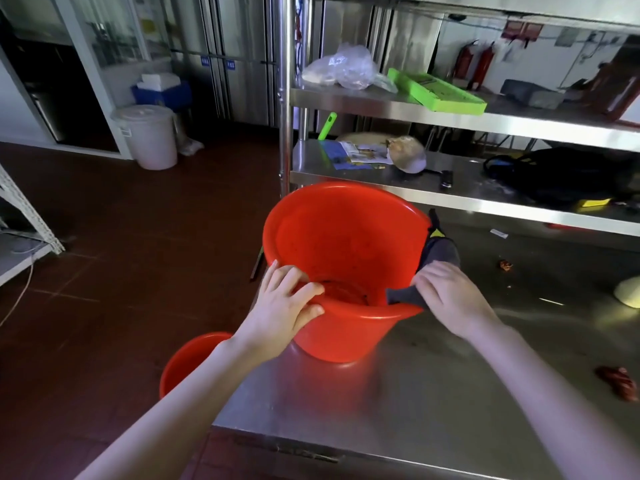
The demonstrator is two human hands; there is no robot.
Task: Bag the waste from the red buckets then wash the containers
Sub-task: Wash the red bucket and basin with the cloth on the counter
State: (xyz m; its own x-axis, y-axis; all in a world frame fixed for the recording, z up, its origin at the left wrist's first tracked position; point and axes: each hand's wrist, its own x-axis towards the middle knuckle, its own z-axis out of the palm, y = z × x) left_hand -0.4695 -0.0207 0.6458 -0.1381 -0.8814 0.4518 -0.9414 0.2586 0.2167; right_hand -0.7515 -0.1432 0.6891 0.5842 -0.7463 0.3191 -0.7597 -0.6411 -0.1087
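Two grips: left hand point(284, 303) fingers round red bucket point(343, 237) rim, right hand point(446, 292) fingers round grey cloth point(441, 251).

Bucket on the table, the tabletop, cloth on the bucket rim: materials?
Bucket: likely moulded plastic, glossy red, with soft highlights and a rolled rim. Table: probably stainless steel, brushed, showing blurred reflections and light glare. Cloth: dark grey fabric, matte and limp, draping over the rim; fibre cannot be told.

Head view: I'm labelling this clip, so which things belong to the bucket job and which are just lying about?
Job: red bucket on the table, gripped by the left hand; grey cloth in the right hand; red bucket on the floor.
Lying about: green tray, plastic bag, white bin, black bag.
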